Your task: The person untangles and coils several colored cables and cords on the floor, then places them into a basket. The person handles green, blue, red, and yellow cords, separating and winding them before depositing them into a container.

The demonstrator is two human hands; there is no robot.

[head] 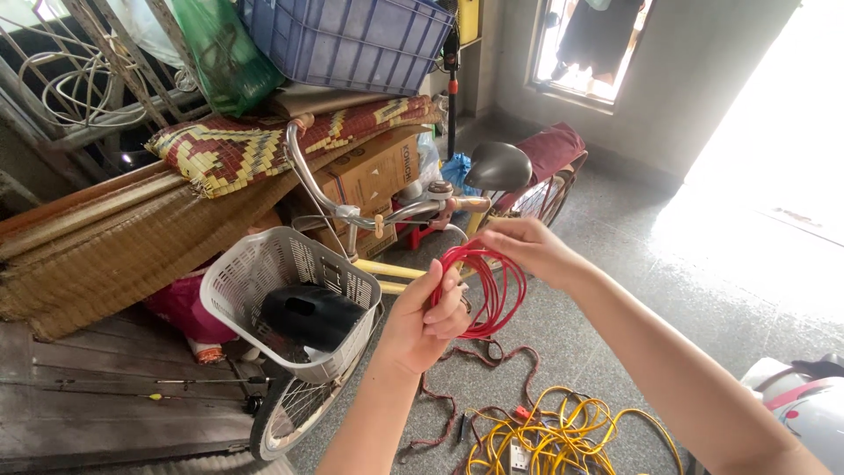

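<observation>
- The left hand (425,318) is closed around one side of a coil of red wire (482,288), fingers wrapped over the bundled loops, held up in front of the bicycle (369,264).
- The right hand (526,249) pinches the top of the same coil between thumb and fingertips; it looks like it holds a single strand, though the overlap makes that hard to confirm.
- A loose tail of the red wire drops to the floor (615,290) and runs toward a tangle of yellow cable (563,435). That tail could snag in the yellow loops and pull the coil out of shape.
- With only a pinch at the top, the loops could spring open if either grip slackens.
- The white bicycle basket (264,281) and the handlebar (352,207) sit just left of the hands, so a swing that way could catch wire on them.
- Open floor lies to the right and toward the doorway; stacked mats (237,149) and a blue crate (343,40) crowd the left.
</observation>
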